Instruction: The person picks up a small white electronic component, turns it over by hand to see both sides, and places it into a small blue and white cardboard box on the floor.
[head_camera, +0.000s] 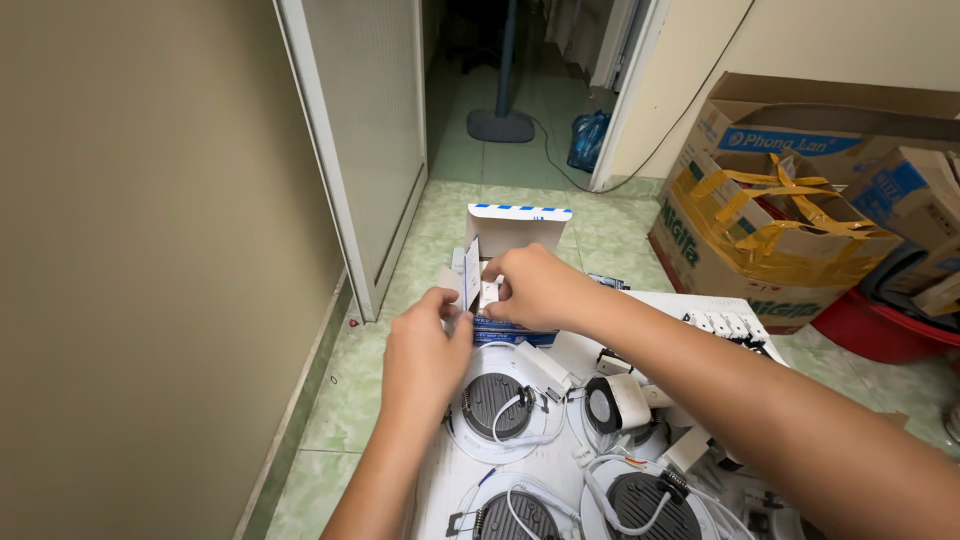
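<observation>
A small white carton with blue trim (512, 232) stands open on the floor, its lid flap up. My left hand (425, 355) grips the carton's left side flap. My right hand (535, 288) reaches into the opening, fingers closed on a small white part inside. Just in front of the carton lie several round white recessed lamps (497, 405) face down, dark finned backs up, with white wires and small white driver boxes (543, 367).
Large cardboard boxes with yellow tape (775, 235) stand at the right, above a red tub (872, 325). A white door frame (335, 170) and a beige wall (140, 250) are at the left. A fan base (500, 125) and a blue bag (587, 140) sit in the doorway.
</observation>
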